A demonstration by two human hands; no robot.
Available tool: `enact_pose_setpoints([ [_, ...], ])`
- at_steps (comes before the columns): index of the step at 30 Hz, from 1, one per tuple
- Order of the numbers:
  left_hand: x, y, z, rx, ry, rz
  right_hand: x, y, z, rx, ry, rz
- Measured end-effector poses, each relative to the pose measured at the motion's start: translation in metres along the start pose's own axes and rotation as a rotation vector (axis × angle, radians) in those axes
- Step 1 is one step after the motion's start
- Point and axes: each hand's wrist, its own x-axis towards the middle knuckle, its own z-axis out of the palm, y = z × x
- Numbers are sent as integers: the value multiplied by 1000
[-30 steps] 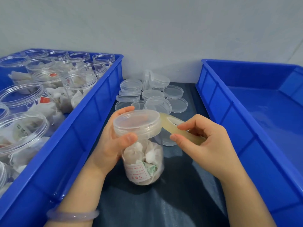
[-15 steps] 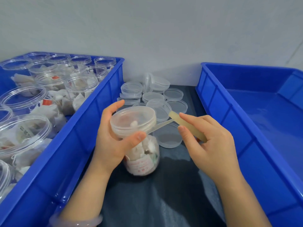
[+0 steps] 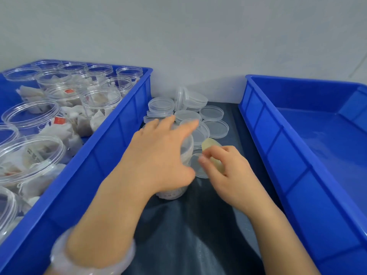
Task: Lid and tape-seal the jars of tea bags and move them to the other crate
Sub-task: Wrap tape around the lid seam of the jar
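Note:
A clear jar of tea bags (image 3: 173, 193) with its lid on stands on the dark cloth between two blue crates. My left hand (image 3: 158, 155) lies over its top, fingers stretched out past the lid and thumb down against the jar's right side, so most of the jar is hidden. Just right of it, my right hand (image 3: 228, 173) pinches a yellowish roll of tape (image 3: 211, 145) close to the lid's edge. I cannot make out a strip of tape between roll and jar.
The left crate (image 3: 119, 120) holds several open jars of tea bags (image 3: 101, 100). The right crate (image 3: 278, 133) is bare inside. Several loose clear lids (image 3: 212, 113) lie stacked and scattered behind the jar, against the wall. A pale bracelet (image 3: 89, 261) circles my left wrist.
My left hand has shifted from gripping the jar's side to lying over its lid with fingers stretched. My right hand has brought the tape roll in closer to the jar.

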Motion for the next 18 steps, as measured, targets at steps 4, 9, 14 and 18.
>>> enact_pose_setpoints([
  [4,24,16,2,168,-97,-161,-5,-5,-3,-53,28,-23],
  [9,35,19,-2,105,-168,-196,-14,-20,-10,-286,-2,38],
  [14,30,19,-2,61,-92,-170,-33,-35,-1,-371,8,68],
  [18,31,18,-1,60,-131,-161,-50,-42,2,-387,-10,85],
])
